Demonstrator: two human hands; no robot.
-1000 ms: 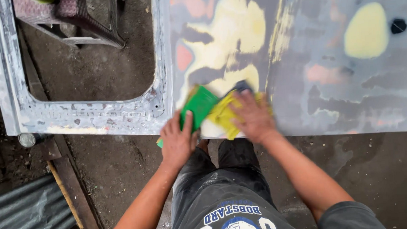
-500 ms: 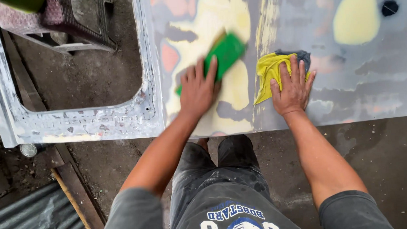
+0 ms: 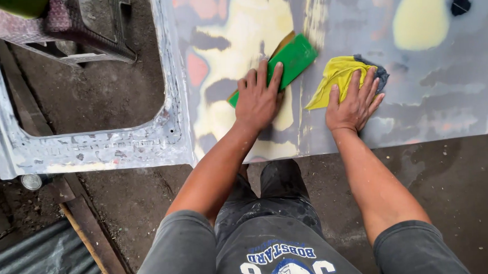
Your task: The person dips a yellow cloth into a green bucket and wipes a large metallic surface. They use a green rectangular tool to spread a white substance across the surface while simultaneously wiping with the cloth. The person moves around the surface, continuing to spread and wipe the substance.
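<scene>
A grey car door panel (image 3: 439, 90) with yellow and pink filler patches lies flat in front of me. My left hand (image 3: 258, 95) presses a green sanding block (image 3: 292, 58) onto the large yellow patch, fingers laid flat over its near end. My right hand (image 3: 354, 102) rests with spread fingers on a yellow cloth (image 3: 334, 75) lying on the panel to the right of the block. A dark piece shows under the cloth's far edge.
The door's window opening (image 3: 89, 100) is at left, with dirt ground seen through it. A dark plastic stool (image 3: 69, 29) stands beyond. A small round can (image 3: 31, 181) sits under the frame corner. Corrugated sheet (image 3: 35, 261) and a wooden strip (image 3: 89, 242) lie at lower left.
Both hands have moved away from the panel's near edge, up the panel. The green block slid up over the yellow patch, and the cloth went with my right hand.
</scene>
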